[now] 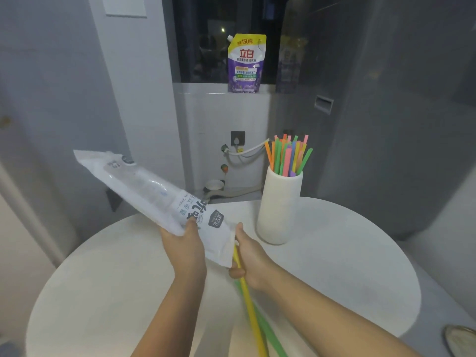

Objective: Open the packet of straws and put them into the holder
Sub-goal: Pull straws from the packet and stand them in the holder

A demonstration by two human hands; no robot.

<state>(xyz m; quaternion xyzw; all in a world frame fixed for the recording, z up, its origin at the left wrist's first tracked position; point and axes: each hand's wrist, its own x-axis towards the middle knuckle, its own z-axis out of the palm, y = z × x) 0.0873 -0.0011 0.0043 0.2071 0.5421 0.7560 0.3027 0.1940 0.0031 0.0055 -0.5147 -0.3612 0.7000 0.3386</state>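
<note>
Right hand (248, 256): fingers curled around a yellow straw (247, 300) and a green straw (268, 331), gripping them just below the open near end of the packet (154, 191). Both straws run from the packet mouth toward the near edge of the view; the green one is blurred. The upper end of the yellow straw sits at the packet's opening, touching its torn edge.

Left hand (184, 240): grips the packet near its open end, thumb on the upper face, fingers underneath and out of sight. The packet is a long white and clear plastic bag with dark printed lettering, held tilted above the table (103, 292), its closed end pointing up and to the far left. The clear part looks almost empty; whether any straws remain inside cannot be told.

Holder (279, 207): a white cylindrical cup standing upright on the far right part of the round white table, just right of the right hand and apart from it. It contains a bundle of straws (288, 157) in orange, green, pink, yellow and purple, standing on end and fanning out above the rim.

Far side: a purple and yellow refill pouch (246, 64) stands upright on a white ledge before a dark window. Below the ledge, a wall socket (237, 137) with a white cable.
</note>
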